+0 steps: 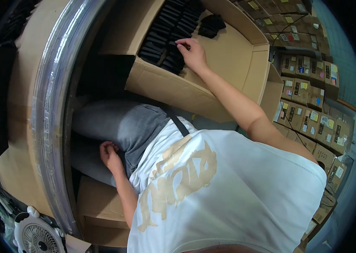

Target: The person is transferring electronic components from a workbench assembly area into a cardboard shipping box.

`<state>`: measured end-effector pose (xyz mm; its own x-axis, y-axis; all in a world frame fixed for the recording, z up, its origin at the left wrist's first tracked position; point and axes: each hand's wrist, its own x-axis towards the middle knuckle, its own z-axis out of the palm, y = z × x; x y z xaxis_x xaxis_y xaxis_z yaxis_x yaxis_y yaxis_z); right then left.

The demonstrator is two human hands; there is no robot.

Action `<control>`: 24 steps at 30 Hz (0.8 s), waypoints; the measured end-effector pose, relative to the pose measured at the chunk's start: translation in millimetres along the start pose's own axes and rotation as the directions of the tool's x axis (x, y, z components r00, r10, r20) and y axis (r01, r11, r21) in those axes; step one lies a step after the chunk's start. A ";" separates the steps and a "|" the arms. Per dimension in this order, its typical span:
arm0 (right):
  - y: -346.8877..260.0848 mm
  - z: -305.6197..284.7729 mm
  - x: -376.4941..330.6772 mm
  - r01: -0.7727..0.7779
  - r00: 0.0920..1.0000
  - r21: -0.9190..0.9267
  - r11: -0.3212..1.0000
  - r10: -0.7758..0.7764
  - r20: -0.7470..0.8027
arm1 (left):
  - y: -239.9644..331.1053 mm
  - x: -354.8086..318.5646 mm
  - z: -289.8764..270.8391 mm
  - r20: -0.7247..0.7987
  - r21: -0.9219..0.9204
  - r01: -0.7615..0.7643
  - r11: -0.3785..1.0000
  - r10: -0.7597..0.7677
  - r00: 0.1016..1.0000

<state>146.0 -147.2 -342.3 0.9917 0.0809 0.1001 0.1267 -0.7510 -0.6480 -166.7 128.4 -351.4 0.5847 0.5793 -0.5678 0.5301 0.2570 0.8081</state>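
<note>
My right hand [192, 55] reaches into an open cardboard box [161, 84], its fingers curled together over rows of slim black pieces [163, 36] stacked along the box's left side. Whatever the fingertips grip, if anything, does not show against the black. A separate small clump of black pieces [211, 26] lies near the far wall of the box, on its bare cardboard bottom. My left hand [110, 157] rests by my grey-trousered thigh, fingers loosely curled in, with nothing visible in them.
A table edge wrapped in clear plastic [45, 105] runs down the left. Labelled cartons [313, 122] are stacked at the right. A white fan [39, 236] stands at lower left, and another open carton [100, 202] sits below my left arm.
</note>
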 end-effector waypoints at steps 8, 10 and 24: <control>9.2 -24.5 -5.0 -0.659 0.749 0.300 0.690 0.566 0.343 | -1.2 -0.4 -9.3 -0.001 -0.009 0.022 1.000 -0.022 1.000; 16.3 -28.8 -8.0 -0.682 0.714 0.283 0.674 0.530 0.458 | -1.2 0.6 -7.1 0.006 0.030 0.014 0.999 -0.014 1.000; 15.1 -33.0 -18.6 -0.471 0.676 0.124 0.873 0.267 0.686 | -3.7 2.7 -4.7 0.010 -0.032 0.013 0.999 -0.012 1.000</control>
<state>128.6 -181.7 -328.9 0.7201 0.3037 -0.6239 -0.3538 -0.6127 -0.7067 -170.0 132.6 -355.2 0.5841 0.5687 -0.5792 0.5172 0.2891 0.8055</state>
